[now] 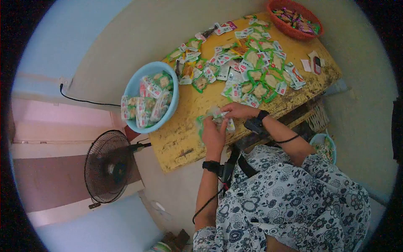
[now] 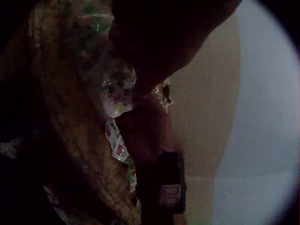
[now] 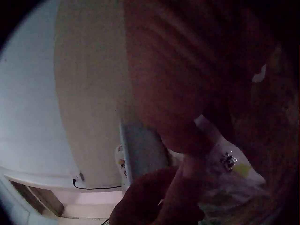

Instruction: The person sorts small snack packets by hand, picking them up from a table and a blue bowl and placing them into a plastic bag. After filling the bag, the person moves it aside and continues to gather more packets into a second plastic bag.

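Observation:
Over the near part of the yellow wooden table (image 1: 180, 148), my left hand (image 1: 214, 135) grips a clear plastic bag of snack packets (image 1: 230, 124). My right hand (image 1: 241, 111) pinches the same bag at its far side, the fingers of both hands close together. White and green printing shows through the film of the bag (image 2: 115, 101) in the dark left wrist view. In the right wrist view a white packet corner with a printed code (image 3: 229, 160) lies beside the fingers. Loose green-and-white snack packets (image 1: 254, 59) spread over the table just beyond my hands.
A light blue basin (image 1: 176, 90) holding several filled bags stands at the table's left. A red basket (image 1: 289, 34) of purple-wrapped snacks sits at the far right corner, with a phone (image 1: 316, 66) nearer. A fan (image 1: 108, 166) stands left; a small bucket (image 1: 333, 152) is below right.

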### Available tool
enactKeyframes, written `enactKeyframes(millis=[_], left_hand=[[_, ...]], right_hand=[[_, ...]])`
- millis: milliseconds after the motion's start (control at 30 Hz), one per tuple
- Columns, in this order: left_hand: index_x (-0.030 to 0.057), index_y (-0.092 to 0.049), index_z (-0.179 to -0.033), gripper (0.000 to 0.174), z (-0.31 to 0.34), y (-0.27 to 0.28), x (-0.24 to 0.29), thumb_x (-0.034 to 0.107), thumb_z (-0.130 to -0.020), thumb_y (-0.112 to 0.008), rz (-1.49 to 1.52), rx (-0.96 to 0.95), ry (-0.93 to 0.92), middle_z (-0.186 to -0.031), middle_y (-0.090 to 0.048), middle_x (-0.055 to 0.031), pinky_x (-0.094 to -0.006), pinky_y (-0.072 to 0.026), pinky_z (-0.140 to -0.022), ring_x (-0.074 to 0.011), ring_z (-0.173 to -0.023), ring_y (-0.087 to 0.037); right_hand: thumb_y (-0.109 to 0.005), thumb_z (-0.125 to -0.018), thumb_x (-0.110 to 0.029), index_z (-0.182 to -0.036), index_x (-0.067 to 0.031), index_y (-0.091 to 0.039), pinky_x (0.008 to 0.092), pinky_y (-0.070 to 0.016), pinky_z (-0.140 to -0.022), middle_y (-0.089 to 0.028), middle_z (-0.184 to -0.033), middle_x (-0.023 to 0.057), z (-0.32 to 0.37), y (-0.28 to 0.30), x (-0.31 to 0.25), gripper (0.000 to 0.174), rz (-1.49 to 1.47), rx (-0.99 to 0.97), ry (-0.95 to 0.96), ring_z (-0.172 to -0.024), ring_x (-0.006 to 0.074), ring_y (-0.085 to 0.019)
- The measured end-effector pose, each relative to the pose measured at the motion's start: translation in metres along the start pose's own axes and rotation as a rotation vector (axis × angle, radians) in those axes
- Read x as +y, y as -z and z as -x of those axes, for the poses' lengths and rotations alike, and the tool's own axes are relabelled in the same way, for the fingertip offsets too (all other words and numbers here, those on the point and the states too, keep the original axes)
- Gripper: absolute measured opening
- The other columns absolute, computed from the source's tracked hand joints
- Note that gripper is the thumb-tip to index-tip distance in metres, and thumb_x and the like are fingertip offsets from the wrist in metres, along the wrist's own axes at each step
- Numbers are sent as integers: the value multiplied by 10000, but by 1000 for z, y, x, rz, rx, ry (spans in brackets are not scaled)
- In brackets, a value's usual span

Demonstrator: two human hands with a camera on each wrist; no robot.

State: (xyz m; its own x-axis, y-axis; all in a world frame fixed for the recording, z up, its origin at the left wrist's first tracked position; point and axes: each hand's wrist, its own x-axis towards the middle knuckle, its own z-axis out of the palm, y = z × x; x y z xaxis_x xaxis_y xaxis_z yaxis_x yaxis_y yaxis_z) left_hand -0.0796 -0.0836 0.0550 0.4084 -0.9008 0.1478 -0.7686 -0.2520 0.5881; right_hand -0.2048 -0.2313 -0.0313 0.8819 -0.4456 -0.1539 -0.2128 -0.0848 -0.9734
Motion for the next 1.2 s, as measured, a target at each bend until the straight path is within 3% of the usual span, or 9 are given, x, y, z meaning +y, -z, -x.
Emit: enactKeyframes(millis=[167,233,367,500,633,733,933,1033,1200], left_hand=[[26,-583,-978,353,-9,-5,-7,339,-852,-689,-110,-131,-36,-914,-626,-159,-447,-486,-668,-353,-783,-620],[33,-574,-970,252,-7,-7,-8,236,-856,-670,-35,-124,-36,-904,-615,-165,-458,-483,-663,-365,-804,-617],[29,-575,-951,148,-2,-11,0,129,-863,-638,97,47,-237,-869,-614,-173,-459,-482,-660,-376,-806,-611],[24,-615,-918,176,7,-19,21,180,-857,-669,211,19,-95,-801,-638,-143,-427,-499,-638,-325,-711,-629],[23,-636,-939,182,8,-19,11,177,-850,-674,291,-18,8,-849,-661,-143,-405,-513,-660,-298,-740,-647],[21,-640,-944,180,13,-15,12,168,-844,-675,309,-36,21,-851,-663,-137,-394,-514,-677,-283,-752,-648],[21,-623,-977,190,11,-17,12,155,-849,-662,417,-101,35,-838,-656,-120,-376,-511,-705,-249,-770,-640],[17,-614,-989,200,6,-14,13,169,-867,-655,529,-172,64,-839,-657,-110,-361,-513,-710,-229,-768,-639],[26,-605,-1003,161,-2,-8,6,149,-902,-631,630,-196,78,-788,-618,-59,-299,-478,-642,-142,-718,-587]], right_hand=[[-640,-899,-132,-1281,-24,-594,263,-477,-822,-642,-1142,33,12,3,-22,399,-209,9,-127,-958,94,-576],[-639,-911,-153,-1266,-30,-607,256,-479,-793,-647,-1127,25,17,6,-34,376,-193,-13,-107,-931,81,-574],[-646,-913,-164,-1223,-30,-627,249,-480,-771,-666,-1064,20,8,4,-30,338,-54,24,-66,-940,65,-571],[-689,-883,-167,-1177,-29,-645,251,-488,-775,-679,-1019,5,-19,-8,9,328,61,120,90,-928,60,-585],[-733,-839,-155,-1147,-15,-651,276,-514,-776,-684,-1015,8,-8,-19,9,348,-398,190,104,-881,83,-615],[-675,-856,-118,-1191,-63,-652,342,-524,-858,-685,-1098,124,4,-21,-10,340,-218,285,30,-964,192,-650],[-687,-825,-147,-1136,-46,-672,347,-522,-863,-687,-1081,111,0,-33,-1,327,39,570,86,-945,229,-662],[-683,-861,-107,-1169,-50,-655,296,-518,-786,-677,-995,42,-14,-21,9,314,50,372,323,-882,131,-634],[-636,-899,-96,-1197,-43,-635,285,-514,-760,-664,-991,49,-12,-13,0,302,232,280,116,-847,124,-611]])
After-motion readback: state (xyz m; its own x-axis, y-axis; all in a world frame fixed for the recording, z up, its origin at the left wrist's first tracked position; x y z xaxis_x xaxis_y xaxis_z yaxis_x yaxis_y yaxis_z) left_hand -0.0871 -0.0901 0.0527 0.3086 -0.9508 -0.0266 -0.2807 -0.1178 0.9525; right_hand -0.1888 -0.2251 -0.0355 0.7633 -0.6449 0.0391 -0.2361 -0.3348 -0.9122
